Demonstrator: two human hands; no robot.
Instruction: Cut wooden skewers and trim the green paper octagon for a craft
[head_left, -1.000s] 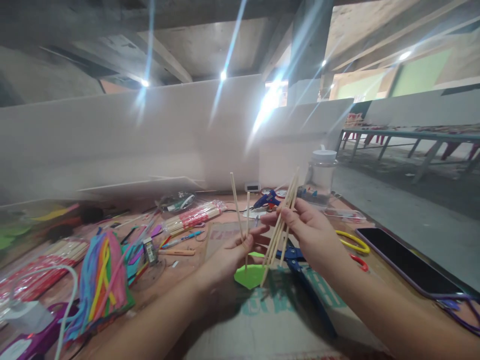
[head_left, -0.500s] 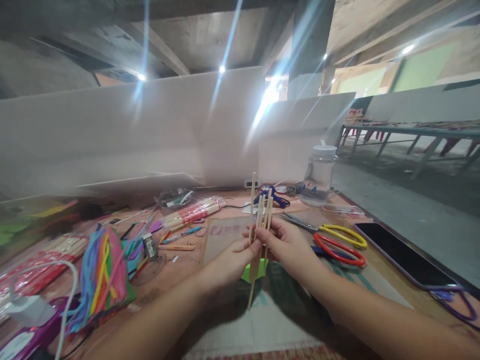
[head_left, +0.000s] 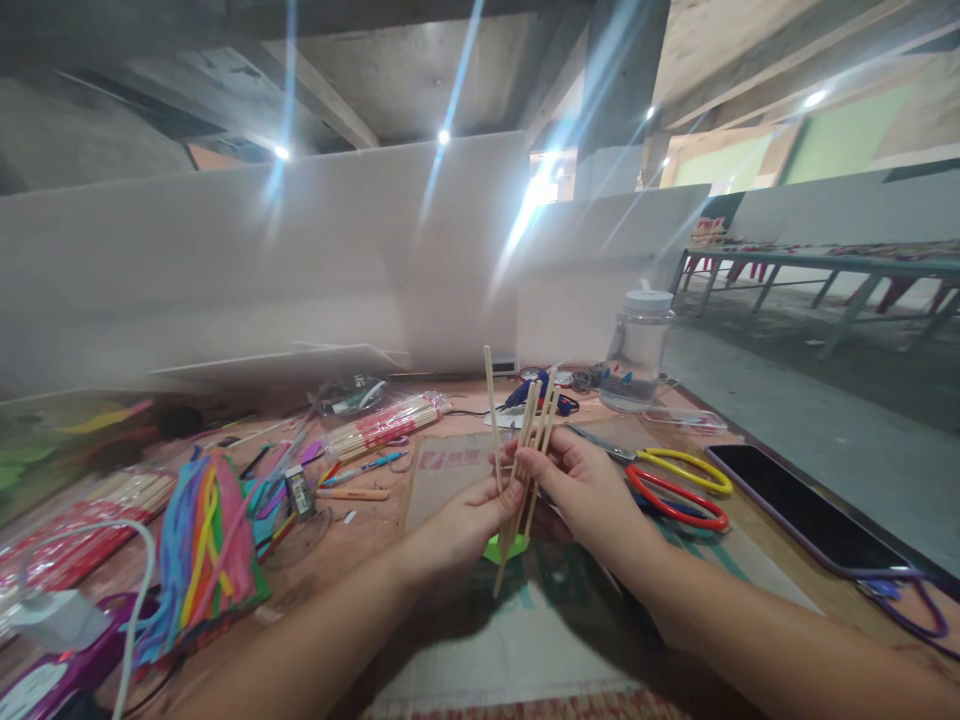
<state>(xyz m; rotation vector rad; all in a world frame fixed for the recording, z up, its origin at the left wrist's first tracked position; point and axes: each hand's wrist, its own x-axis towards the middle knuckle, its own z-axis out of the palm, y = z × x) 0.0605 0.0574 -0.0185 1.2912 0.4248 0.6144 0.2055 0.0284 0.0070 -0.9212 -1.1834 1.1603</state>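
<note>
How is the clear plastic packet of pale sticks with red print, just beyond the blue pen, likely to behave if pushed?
The packet should stay fairly stiff lengthwise, as its sticks lie straight and side by side. Its shiny, wrinkled film looks slippery and may shift over them. Lying flat, it seems likelier to slide than roll.

the one view looks out from the person's head, facing forward and down across the worktable [head_left: 330, 555], wide enough to reach the ceiling [head_left: 442, 75]. the left hand [head_left: 484, 510] and right hand [head_left: 581, 485] are near it, below center, with the pale panel [head_left: 300, 270] farther back.
</note>
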